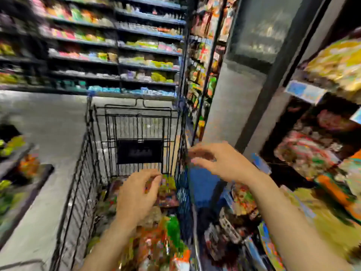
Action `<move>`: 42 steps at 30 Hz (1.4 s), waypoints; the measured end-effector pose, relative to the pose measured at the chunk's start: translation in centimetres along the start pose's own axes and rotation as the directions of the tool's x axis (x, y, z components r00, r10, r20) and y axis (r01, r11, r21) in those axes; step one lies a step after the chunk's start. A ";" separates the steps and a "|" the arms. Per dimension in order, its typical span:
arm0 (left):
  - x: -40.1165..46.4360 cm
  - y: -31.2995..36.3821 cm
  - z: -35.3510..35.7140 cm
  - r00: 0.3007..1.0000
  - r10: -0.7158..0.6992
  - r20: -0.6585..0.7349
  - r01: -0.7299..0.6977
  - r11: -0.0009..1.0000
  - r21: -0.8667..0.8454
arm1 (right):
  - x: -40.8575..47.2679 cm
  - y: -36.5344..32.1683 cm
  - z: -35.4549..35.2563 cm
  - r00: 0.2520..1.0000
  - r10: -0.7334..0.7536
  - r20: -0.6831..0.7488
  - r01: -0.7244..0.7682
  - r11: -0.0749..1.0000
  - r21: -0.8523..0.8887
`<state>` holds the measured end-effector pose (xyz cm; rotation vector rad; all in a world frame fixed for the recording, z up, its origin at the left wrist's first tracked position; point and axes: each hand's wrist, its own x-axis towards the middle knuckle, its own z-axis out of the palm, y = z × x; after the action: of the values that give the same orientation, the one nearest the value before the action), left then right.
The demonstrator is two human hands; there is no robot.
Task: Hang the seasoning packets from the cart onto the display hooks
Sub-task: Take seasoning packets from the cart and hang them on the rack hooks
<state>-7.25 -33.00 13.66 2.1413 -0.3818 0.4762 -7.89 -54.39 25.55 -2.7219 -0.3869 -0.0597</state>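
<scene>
Nearest the camera, the seasoning packets (156, 237) lie heaped in the bottom of the black wire cart (78, 192), a loose pile of orange, red and green that runs from the near end up to the folded child-seat panel. The picture is smeared by motion, so single packets and their hanging holes cannot be told apart.

Above the far part of that pile hovers the left hand (136, 194), palm down, inside the basket. Its fingers (154, 178) are spread and loosely curled, and they appear to have hold of nothing; whether the tips touch the packets under them cannot be told. The packets lie straight below and slightly ahead of these fingers, so the left hand is plainly the nearer one for a pick.

Further out and to the right, the right hand (220, 161) hangs over the cart's right rim, fingers apart and reaching leftward, also empty as far as the blur shows.

Beyond it, on the right side, stands the display rack (304, 153) crowded with hanging packets; its hooks are not distinguishable. A grasped packet would probably have to travel up and rightward, across the rim.
</scene>
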 end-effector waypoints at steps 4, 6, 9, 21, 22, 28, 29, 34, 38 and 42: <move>-6.1 -8.0 -3.4 0.990 -0.144 0.012 0.133 0.940 0.315 | 0.9 0.0 9.4 0.978 -0.031 0.205 -0.005 0.985 0.174; -9.2 -11.9 -4.7 0.980 -0.189 0.059 0.128 0.834 0.536 | 0.9 -0.1 12.9 0.951 -0.034 0.307 -0.037 0.974 0.222; -13.2 -17.2 -6.2 0.936 -0.328 0.126 0.143 0.685 0.715 | 0.6 0.3 17.9 0.904 0.030 0.427 -0.121 0.975 0.187; -17.5 -22.1 -7.2 0.854 -0.460 0.242 0.165 0.681 0.713 | -5.0 3.1 31.7 0.842 0.286 0.456 -0.208 0.954 -0.215; -17.6 -22.1 -7.2 0.854 -0.459 0.244 0.167 0.688 0.706 | -5.7 3.4 32.5 0.869 0.264 0.418 -0.175 0.955 -0.240; -18.2 -22.2 -6.9 0.855 -0.459 0.241 0.190 0.711 0.678 | -3.3 4.8 33.9 0.943 0.263 0.205 -0.161 0.898 -0.410; -18.4 -22.2 -6.8 0.861 -0.450 0.236 0.188 0.713 0.675 | -2.1 5.0 33.7 0.923 0.335 0.189 -0.225 0.868 -0.442; -18.7 -22.5 -6.7 0.875 -0.433 0.216 0.188 0.716 0.673 | 1.2 4.6 33.3 0.751 0.531 0.392 -0.306 0.806 -0.507; -18.6 -22.8 -6.5 0.887 -0.413 0.208 0.190 0.736 0.650 | -0.3 4.1 33.3 0.793 0.522 0.315 -0.418 0.842 -0.342; -18.4 -22.5 -6.6 0.894 -0.396 0.209 0.196 0.766 0.612 | -0.8 1.5 30.6 0.857 0.459 0.232 -0.413 0.883 -0.223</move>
<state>-14.91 -13.11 -7.20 2.8338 -0.0556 0.0313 -8.64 -44.22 -3.39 -2.9187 0.1852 0.4416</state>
